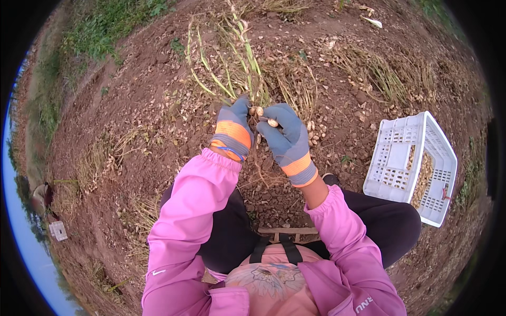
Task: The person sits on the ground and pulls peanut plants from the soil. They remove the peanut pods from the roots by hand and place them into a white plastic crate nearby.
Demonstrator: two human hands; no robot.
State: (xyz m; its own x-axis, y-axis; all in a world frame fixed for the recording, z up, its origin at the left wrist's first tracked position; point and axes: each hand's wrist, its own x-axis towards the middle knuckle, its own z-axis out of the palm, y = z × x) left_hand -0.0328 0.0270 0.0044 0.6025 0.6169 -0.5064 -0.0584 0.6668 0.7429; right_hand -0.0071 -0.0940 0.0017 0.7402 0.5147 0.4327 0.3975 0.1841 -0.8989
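Observation:
My left hand (234, 124), in a grey-blue work glove with an orange cuff, is closed around the base of a pulled peanut plant (247, 59). Its green-yellow stems point away from me and its thin roots hang towards my lap. My right hand (286, 134), gloved alike, pinches a peanut pod (272, 123) between thumb and fingers. A couple more pods (256, 111) show at the root crown between the two hands. Just right of my right hand, a small heap of peanuts (316, 133) lies on the soil.
A white plastic crate (395, 158) partly filled with peanuts (423, 175) stands tilted by my left-of-frame-opposite, right knee. Dried peanut plants (385, 77) lie in bunches on the brown soil. Far left, another person (42, 197) bends near a white crate (58, 230).

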